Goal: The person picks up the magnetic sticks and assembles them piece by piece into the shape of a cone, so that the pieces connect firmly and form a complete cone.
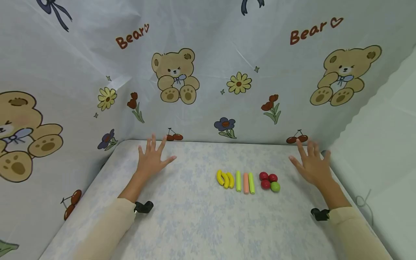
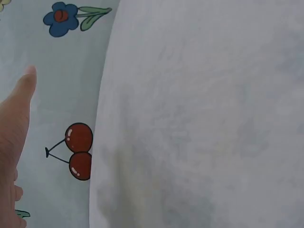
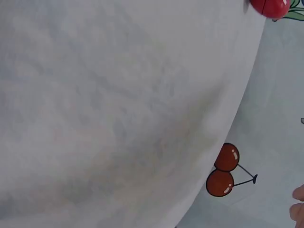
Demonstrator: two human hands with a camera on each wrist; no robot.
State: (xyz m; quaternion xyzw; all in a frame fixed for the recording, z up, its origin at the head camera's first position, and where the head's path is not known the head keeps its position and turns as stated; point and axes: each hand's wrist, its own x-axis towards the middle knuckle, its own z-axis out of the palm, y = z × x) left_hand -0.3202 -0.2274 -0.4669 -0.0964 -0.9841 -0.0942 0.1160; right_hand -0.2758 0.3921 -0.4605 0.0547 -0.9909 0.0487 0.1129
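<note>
My left hand (image 1: 151, 162) is held with fingers spread at the far left of the table, nothing in it. On the far right my right hand (image 1: 312, 167) is spread the same way, also holding nothing. Between them lie three small yellow toy bananas (image 1: 225, 179), two light green sticks (image 1: 238, 181) with a pink stick (image 1: 246, 183) between them, and a cluster of three red balls (image 1: 265, 184) and one green ball (image 1: 275, 186). The cluster is nearest my right hand. In the right wrist view one red ball (image 3: 271, 6) shows at the top corner.
The table (image 1: 195, 224) has a pale blue-and-white mottled cover. Behind it and to the left hangs a light curtain (image 1: 208, 108) printed with bears, flowers and cherries. A white surface (image 1: 386, 151) with a thin cord (image 1: 365, 206) borders the table on the right.
</note>
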